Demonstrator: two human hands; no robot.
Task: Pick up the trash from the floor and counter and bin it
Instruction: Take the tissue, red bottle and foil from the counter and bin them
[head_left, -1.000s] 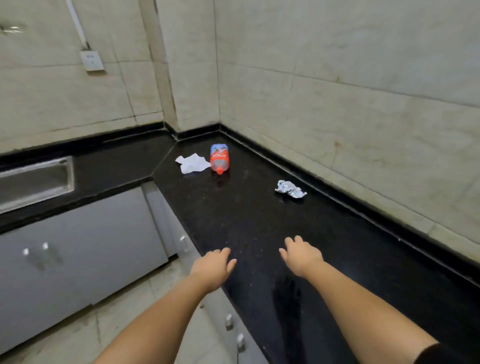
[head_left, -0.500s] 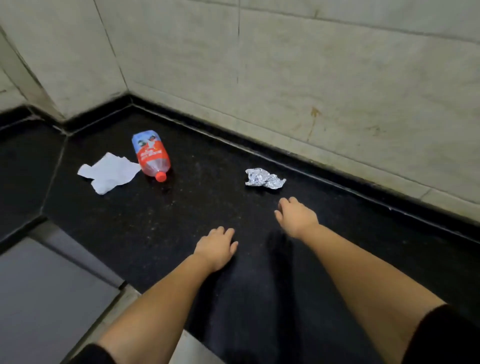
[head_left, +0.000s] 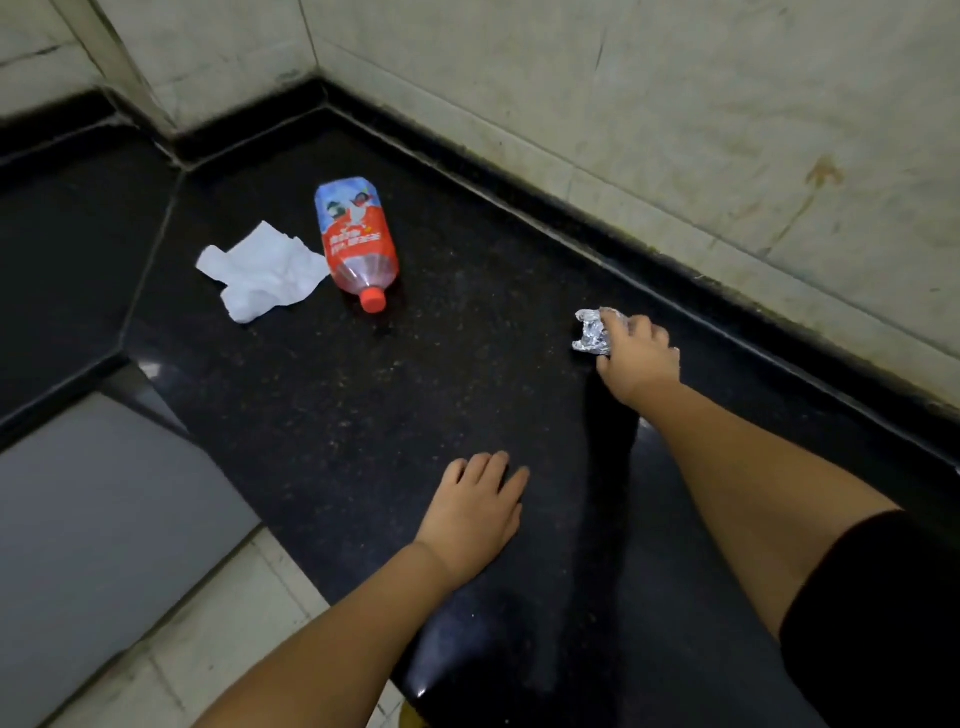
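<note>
Your right hand (head_left: 638, 358) is down on the crumpled foil (head_left: 591, 332) at one o'clock, fingers (head_left: 613, 325) curled over it on the black counter (head_left: 441, 374). Your left hand (head_left: 475, 512) lies flat at six o'clock. At eleven o'clock the red-capped bottle (head_left: 356, 241) lies on its side, touching a white tissue (head_left: 262, 270).

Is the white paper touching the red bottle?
Touching. The head view shows the right edge of the crumpled white paper meeting the side of the lying red bottle, with no dark counter showing between them there.
</note>
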